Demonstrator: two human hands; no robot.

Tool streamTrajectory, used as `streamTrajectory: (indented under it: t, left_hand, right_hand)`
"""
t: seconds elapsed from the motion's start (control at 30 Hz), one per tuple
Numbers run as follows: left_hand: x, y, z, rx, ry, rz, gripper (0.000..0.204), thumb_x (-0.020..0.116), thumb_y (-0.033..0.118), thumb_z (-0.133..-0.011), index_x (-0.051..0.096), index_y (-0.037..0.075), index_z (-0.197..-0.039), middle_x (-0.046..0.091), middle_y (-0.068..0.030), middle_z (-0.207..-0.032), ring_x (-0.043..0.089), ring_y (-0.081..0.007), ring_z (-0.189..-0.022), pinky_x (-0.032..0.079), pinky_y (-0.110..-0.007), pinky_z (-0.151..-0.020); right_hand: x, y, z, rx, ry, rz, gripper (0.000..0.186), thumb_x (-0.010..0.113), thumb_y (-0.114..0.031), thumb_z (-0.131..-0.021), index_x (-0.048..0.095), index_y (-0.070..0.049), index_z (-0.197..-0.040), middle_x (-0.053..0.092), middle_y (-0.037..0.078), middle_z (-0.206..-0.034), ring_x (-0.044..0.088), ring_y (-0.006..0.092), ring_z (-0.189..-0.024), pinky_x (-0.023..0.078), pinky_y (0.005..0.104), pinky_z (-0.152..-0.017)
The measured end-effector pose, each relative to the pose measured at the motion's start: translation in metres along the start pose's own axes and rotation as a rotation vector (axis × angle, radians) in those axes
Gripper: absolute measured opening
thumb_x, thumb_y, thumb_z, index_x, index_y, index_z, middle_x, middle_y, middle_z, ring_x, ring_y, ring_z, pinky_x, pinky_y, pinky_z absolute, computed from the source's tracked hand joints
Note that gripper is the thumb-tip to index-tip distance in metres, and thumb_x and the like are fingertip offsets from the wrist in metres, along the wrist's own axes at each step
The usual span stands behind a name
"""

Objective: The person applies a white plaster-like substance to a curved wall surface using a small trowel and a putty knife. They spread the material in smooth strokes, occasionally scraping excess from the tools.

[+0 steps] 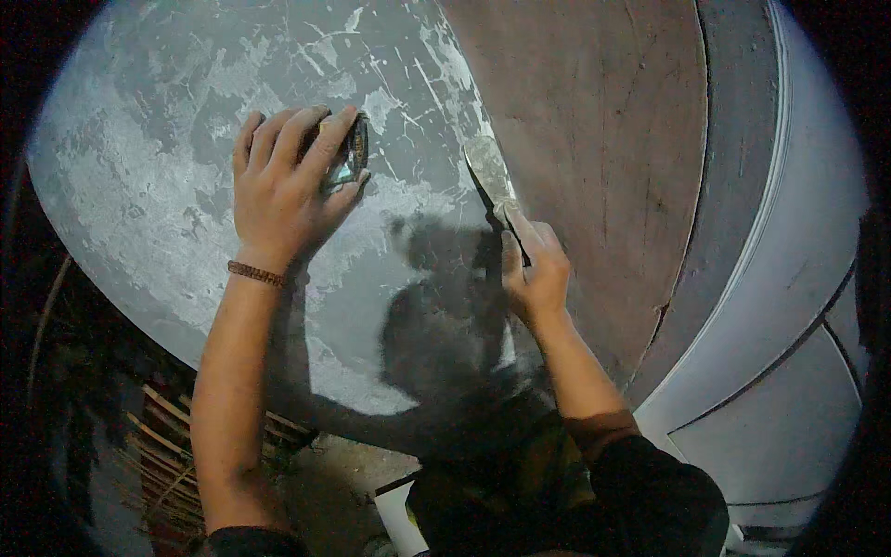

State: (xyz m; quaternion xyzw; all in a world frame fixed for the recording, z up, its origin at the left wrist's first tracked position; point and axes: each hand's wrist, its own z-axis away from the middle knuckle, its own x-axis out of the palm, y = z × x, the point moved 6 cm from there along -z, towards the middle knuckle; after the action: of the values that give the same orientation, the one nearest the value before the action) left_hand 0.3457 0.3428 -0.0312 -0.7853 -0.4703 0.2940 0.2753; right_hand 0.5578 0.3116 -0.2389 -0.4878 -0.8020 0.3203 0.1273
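Note:
My right hand (540,271) grips a putty knife (486,165), its pale-smeared blade lying along the right edge of a grey patchy surface (362,306). White filler-like streaks and scuffs mark that surface around the blade. Farther left, my left hand (278,181) is curled around a small dark-rimmed object (358,144) with a light bluish part near the thumb. Most of this object is hidden by my fingers, so its kind cannot be made out. It is held close over the grey surface; whether it touches is unclear.
A brown panel (585,139) with dark seams adjoins the grey surface on the right. Beyond it curve a grey band and pale panels (780,427). Thin wooden sticks (167,446) lie low at the left. My shadow darkens the lower middle of the grey surface.

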Motion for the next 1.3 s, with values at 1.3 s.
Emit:
streamTrajectory:
  t: [1.3]
  left_hand:
    - [0.000, 0.000, 0.000, -0.003, 0.004, 0.002, 0.065, 0.084, 0.042, -0.082, 0.068, 0.025, -0.143, 0.066, -0.0015, -0.137, 0.060, -0.0274, -0.129, 0.038, -0.053, -0.122]
  right_hand:
    - [-0.001, 0.001, 0.015, -0.174, 0.157, -0.096, 0.048, 0.068, -0.013, -0.099, 0.067, -0.017, -0.147, 0.071, 0.018, -0.101, 0.071, 0.0371, -0.087, 0.058, 0.0473, -0.078]
